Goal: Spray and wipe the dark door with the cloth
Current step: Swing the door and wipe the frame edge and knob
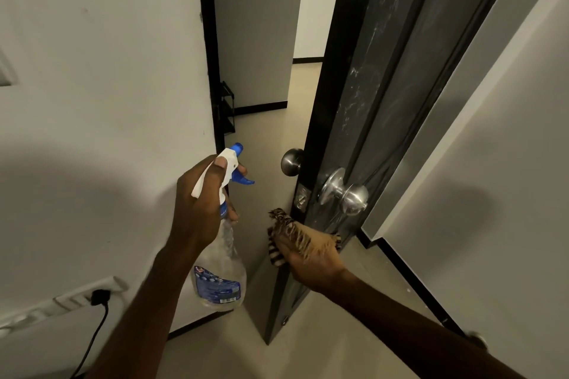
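The dark door (394, 77) stands half open, streaked with pale smears on its panel. Two round metal knobs (354, 194) stick out either side of its edge. My left hand (200, 209) grips a clear spray bottle (221, 274) by its white and blue trigger head, nozzle pointing right towards the door's edge. My right hand (311, 258) holds a striped brown cloth (286, 231) against the door just below the latch plate, fingers wrapped over it.
A white wall (101, 86) runs along the left with a socket strip and black plug (100, 297) low down. Through the gap, a beige floor (271, 138) and a small black rack (228, 111) show. Another pale wall lies right.
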